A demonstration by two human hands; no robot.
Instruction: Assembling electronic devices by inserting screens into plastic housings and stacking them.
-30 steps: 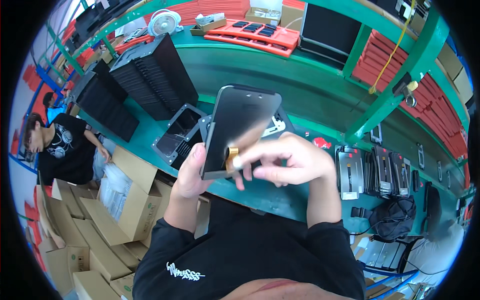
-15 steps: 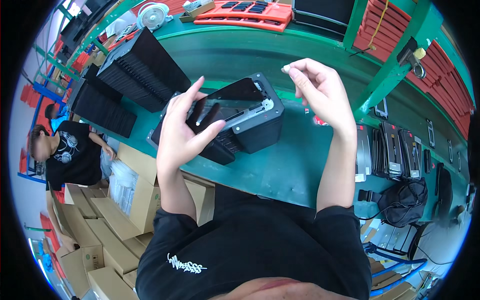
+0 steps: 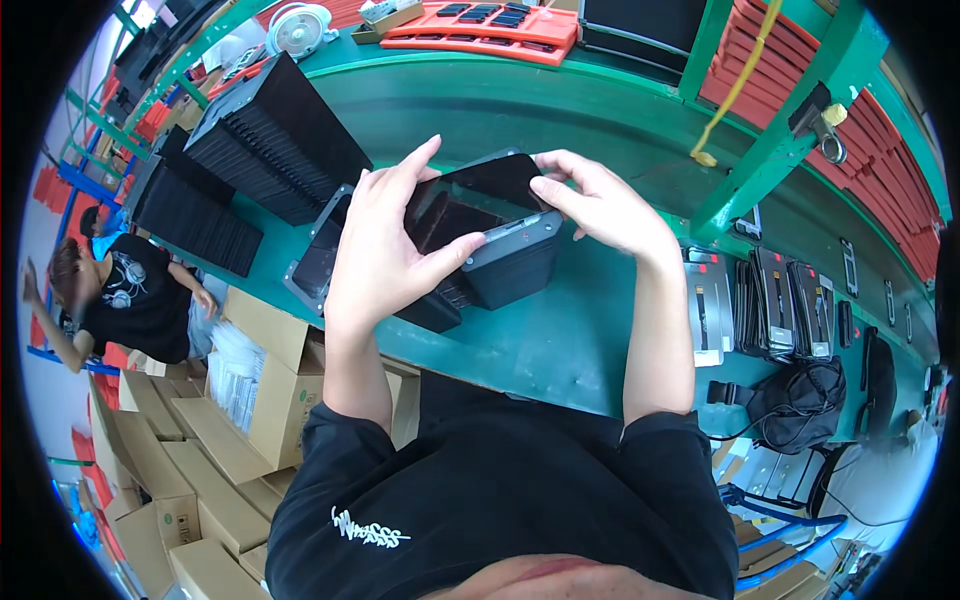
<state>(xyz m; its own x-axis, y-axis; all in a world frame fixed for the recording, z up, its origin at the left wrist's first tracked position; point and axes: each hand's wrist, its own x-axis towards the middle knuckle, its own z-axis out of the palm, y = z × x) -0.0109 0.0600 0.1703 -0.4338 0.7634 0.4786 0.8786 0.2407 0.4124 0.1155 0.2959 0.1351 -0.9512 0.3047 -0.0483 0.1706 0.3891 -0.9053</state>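
Note:
A glossy black, flat, screen-like device is held between my two hands, tilted above a block of dark trays. Along its near edge runs a grey metallic strip. My left hand grips the left end, its thumb along the near edge and its fingers behind. At the right end, my right hand has its thumb on the corner and its fingers behind the far edge. Whether a small piece is in the right fingers is hidden. Another dark tray lies left of my left hand.
Tall stacks of black trays stand on the green table at left. Several packaged flat parts and a black bag lie at right. A green post rises there. Cardboard boxes and another person are at left.
My right hand, which pinched a small pale piece in the air, has moved down and left onto the device's right end. The device has tilted, hiding its inner side.

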